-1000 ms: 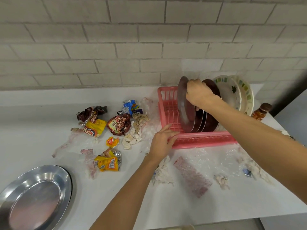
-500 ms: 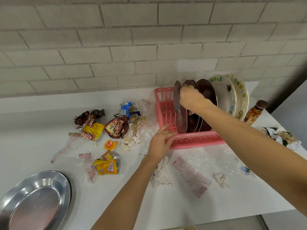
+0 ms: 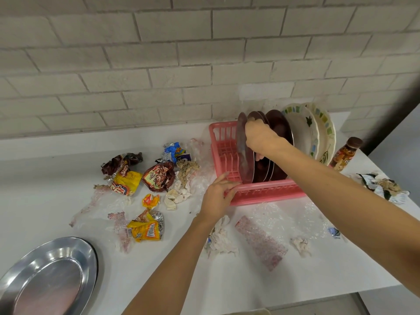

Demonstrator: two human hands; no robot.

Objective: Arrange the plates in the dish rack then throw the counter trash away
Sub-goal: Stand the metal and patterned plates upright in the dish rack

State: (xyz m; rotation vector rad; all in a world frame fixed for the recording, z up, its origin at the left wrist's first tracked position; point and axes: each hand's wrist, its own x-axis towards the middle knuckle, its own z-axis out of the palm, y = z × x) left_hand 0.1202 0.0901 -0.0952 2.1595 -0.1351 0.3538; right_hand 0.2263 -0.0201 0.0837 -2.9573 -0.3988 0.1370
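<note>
A pink dish rack [image 3: 268, 192] stands on the white counter by the brick wall. Brown plates [image 3: 279, 130] and two white patterned plates [image 3: 302, 133] stand upright in it. My right hand [image 3: 261, 137] grips the top rim of the leftmost brown plate [image 3: 243, 160], which stands on edge in the rack's slots. My left hand [image 3: 218, 196] rests on the rack's front left corner, fingers spread on the rim. A silver oval plate [image 3: 50, 278] lies flat at the counter's near left. Crumpled snack wrappers [image 3: 159, 176] and tissues [image 3: 177, 196] lie left of the rack.
More trash lies in front of the rack: clear plastic film [image 3: 284, 221], a pinkish strip [image 3: 261, 242], tissue wads [image 3: 221, 239]. A brown sauce bottle [image 3: 345, 155] stands right of the rack, with crumpled paper [image 3: 384, 187] beyond. The counter's front edge [image 3: 295, 298] runs below.
My right hand has lowered the leftmost brown plate deeper and more upright into the rack. My left hand stays on the rack's corner. The view has shifted slightly.
</note>
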